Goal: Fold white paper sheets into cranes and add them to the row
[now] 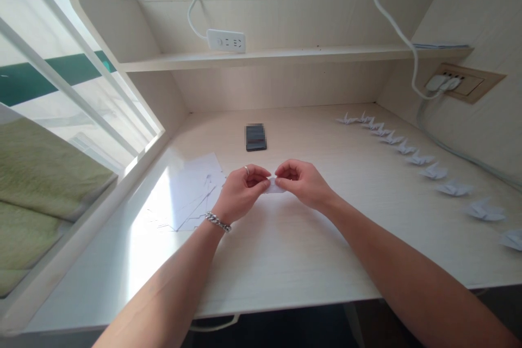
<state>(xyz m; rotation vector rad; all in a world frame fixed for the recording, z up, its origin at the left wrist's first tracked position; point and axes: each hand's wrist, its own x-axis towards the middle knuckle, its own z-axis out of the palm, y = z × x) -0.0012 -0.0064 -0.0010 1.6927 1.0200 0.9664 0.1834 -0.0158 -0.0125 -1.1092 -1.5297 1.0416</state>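
A small folded piece of white paper (275,187) is held between my two hands, above the middle of the desk. My left hand (243,187), with a ring and a chain bracelet, pinches its left side between thumb and fingers. On the opposite side, my right hand (302,180) grips the paper in the same pinching way. Fingertips cover its upper corners, so its full shape cannot be made out. Left of my left hand lie several loose white paper sheets (191,182), partly in bright sunlight.
Several folded paper cranes (434,171) stand in a curved row along the desk's right side. A dark phone (255,137) lies beyond my hands. On the shelf (293,56) sits a white power strip (226,41). Cables hang near the wall socket (468,81). White railings (77,81) border the left.
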